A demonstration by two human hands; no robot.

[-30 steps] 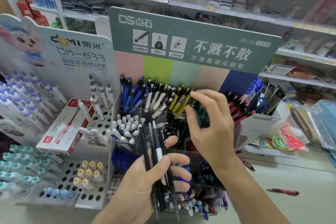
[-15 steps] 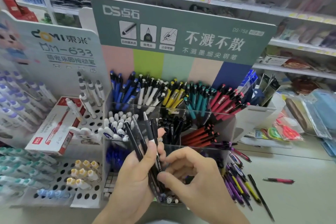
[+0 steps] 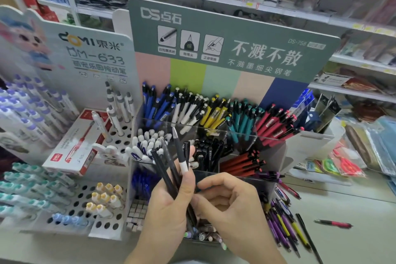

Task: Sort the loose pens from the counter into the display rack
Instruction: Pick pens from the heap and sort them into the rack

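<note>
— How is the left hand (image 3: 166, 210) set?
— Raised, palm toward the camera, fingers and thumb curled tight.
— And the right hand (image 3: 231, 206)?
— Beside it, touching it, fingers bent inward toward the left thumb.

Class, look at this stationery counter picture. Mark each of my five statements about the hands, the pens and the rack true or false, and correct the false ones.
1. The left hand holds a bundle of black pens. True.
2. The right hand is lifting a red pen off the counter. False: it is at the bundle; the red pen lies alone on the counter.
3. The rack's back row runs blue, white, yellow, teal, red from left to right. True.
4. No loose pens remain on the counter. False: a pile of purple and yellow pens lies right of the display rack.
5. The sign above the rack is orange. False: it is green.
</note>
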